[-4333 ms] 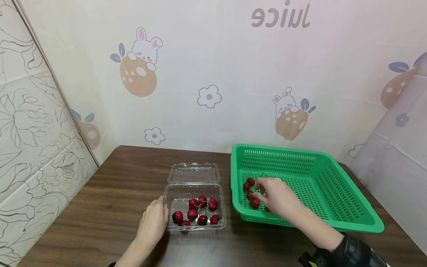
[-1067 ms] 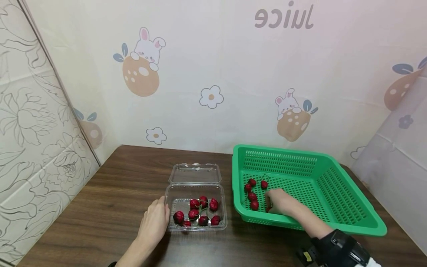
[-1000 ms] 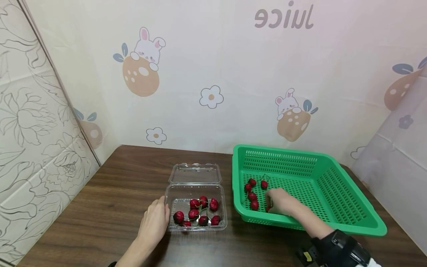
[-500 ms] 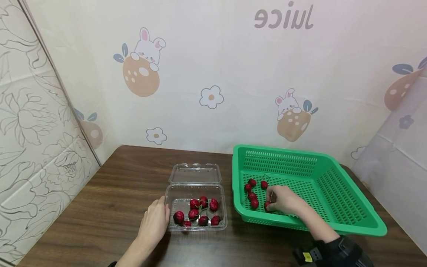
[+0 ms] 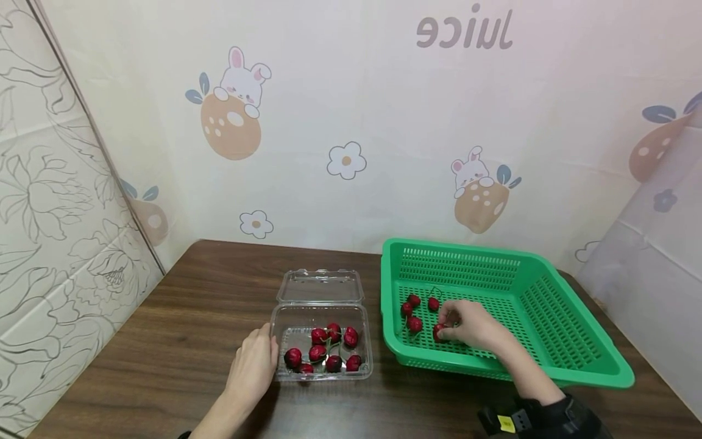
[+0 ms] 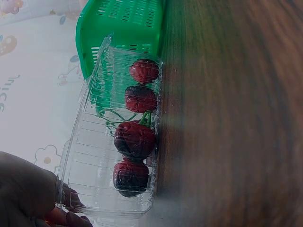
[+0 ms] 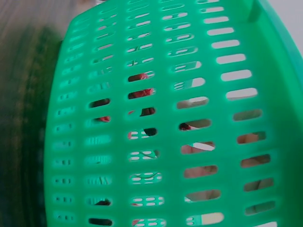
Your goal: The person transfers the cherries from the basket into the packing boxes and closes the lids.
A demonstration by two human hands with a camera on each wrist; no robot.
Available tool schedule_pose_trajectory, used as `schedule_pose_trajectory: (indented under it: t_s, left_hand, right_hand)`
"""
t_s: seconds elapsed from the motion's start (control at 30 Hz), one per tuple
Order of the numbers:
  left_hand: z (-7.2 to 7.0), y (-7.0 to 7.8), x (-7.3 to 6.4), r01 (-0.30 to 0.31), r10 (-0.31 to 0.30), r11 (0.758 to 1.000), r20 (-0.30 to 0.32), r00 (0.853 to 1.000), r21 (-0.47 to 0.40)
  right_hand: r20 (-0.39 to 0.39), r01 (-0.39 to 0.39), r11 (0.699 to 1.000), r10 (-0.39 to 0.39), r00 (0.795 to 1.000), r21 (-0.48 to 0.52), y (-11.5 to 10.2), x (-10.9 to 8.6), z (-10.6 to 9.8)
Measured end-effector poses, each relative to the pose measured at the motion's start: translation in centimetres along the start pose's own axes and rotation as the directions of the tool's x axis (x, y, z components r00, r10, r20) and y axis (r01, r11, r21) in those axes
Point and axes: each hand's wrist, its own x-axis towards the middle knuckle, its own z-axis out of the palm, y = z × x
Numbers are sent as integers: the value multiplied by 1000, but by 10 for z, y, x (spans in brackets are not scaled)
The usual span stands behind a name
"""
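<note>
My left hand (image 5: pixel 252 360) grips the left edge of a clear plastic clamshell box (image 5: pixel 276 317), whose lid (image 5: pixel 320 285) is folded back. Several dark red cherries (image 5: pixel 317 353) with green stems lie inside it. To the right, my right hand (image 5: pixel 471 323) reaches into a green plastic basket (image 5: pixel 548 286) and pinches a cherry (image 5: pixel 438 332) between thumb and fingers. Several other cherries (image 5: pixel 414 324) lie on the basket floor to the left of that hand. The right wrist view looks through the slotted basket wall (image 7: pixel 165 109), which hides most of the hand.
Both containers stand on a dark wooden table (image 5: pixel 164 341), the box to the left of the basket with a narrow gap between. A printed cloth (image 5: pixel 307 201) hangs behind the table, and another (image 5: pixel 71 244) runs along the left side.
My right hand has risen slightly in the basket with a cherry at its fingertips. A cherry that lay nearest the basket's front left no longer shows there. The left hand has stayed put.
</note>
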Motion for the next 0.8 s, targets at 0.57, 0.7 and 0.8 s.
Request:
schedule_pose_trajectory:
  t_s: [0.57, 0.7, 0.8]
  left_hand:
    - [1, -1, -1, -7, 7, 1000, 0, 1000, -10]
    - [1, -1, 0, -11, 11, 1000, -2, 1000, -13]
    - [1, -1, 0, -18, 18, 1000, -8, 1000, -12]
  right_hand:
    - [-169, 3, 999, 3, 986, 37, -16, -7, -8]
    - [-193, 7, 999, 4, 981, 53, -22, -8, -10]
    - [-211, 14, 998, -1, 977, 60, -25, -9, -11]
